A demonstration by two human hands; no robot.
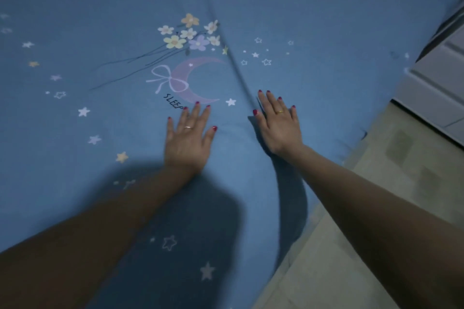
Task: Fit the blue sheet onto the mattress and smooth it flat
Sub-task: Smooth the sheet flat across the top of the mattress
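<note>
The blue cotton sheet printed with stars and flowers [100, 20] covers nearly the whole frame. The left hand [188, 137] and right hand [278, 125] press flat on it, fingers spread. Pushing unevenly could deepen the long crease [226, 52] at upper centre. A pale tiled floor [376, 195] and a white cabinet [437, 88] lie at right.

Both hands lie flat on the blue star-printed cotton sheet [326, 20]: left hand [187, 138] just below the moon print [193, 80], right hand [278, 125] beside a long crease [236, 65]; pale tiled floor [351, 246] to the right.
</note>
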